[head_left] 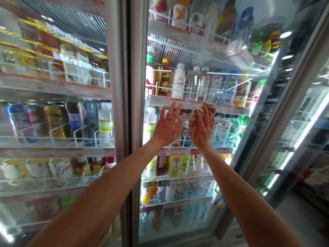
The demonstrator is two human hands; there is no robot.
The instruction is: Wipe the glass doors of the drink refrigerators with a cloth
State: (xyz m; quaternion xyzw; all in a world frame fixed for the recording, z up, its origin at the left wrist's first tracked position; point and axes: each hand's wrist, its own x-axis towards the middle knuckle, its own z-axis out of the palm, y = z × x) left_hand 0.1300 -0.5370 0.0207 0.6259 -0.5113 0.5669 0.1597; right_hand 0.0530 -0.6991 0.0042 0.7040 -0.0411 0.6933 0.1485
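Observation:
Both my arms reach forward to the glass door [205, 212] of a drinks fridge. My left hand [169, 126] lies flat toward the glass with its fingers spread, holding nothing. Just right of it, my right hand [203, 128] grips a crumpled beige cloth [210, 108], which shows above and beside the fingers. Part of the cloth is hidden under the hand. Behind the hands, bottles stand on wire shelves, among them a white bottle [179, 82] and a dark bottle with a yellow cap [164, 78].
Left of a metal door frame [140, 85], another fridge section holds cans and bottles, such as a blue can [19, 120]. A second metal frame [267, 144] runs slanted on the right. Lower shelves carry more bottles, with a price tag [164, 183] on one edge.

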